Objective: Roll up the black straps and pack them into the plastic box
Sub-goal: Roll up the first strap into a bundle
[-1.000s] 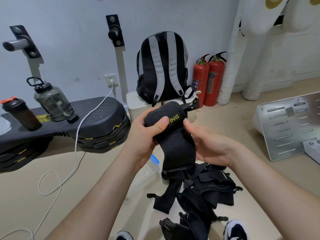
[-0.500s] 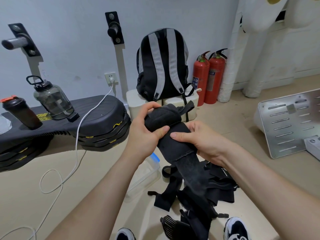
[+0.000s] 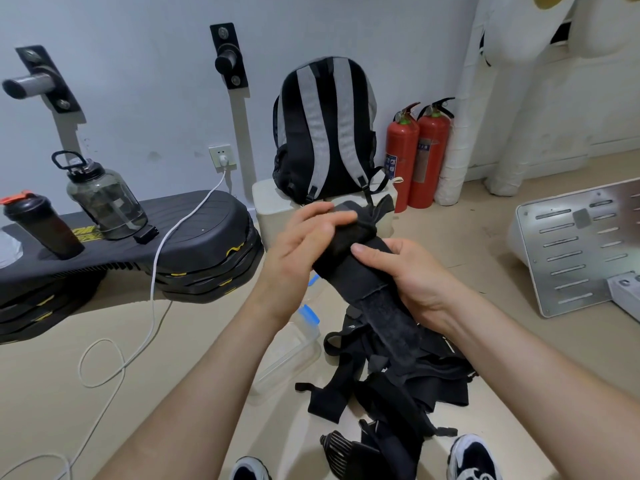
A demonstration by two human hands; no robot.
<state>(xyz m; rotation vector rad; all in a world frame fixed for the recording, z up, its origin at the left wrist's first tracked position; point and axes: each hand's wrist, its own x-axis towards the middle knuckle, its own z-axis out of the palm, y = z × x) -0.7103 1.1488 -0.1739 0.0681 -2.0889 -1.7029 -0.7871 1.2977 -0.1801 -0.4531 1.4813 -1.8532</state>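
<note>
Strap (image 3: 349,282) part-rolled, plastic box (image 3: 298,351) (partly hidden)

Beige floor (image 3: 41,410) beneath me: a heap of black fabric straps (image 3: 398,386) just beside a clear plastic box (image 3: 287,355), white cable (image 3: 80,367) nearby.

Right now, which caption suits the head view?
Left hand and right hand roll a black strap; plastic box on floor.
</note>
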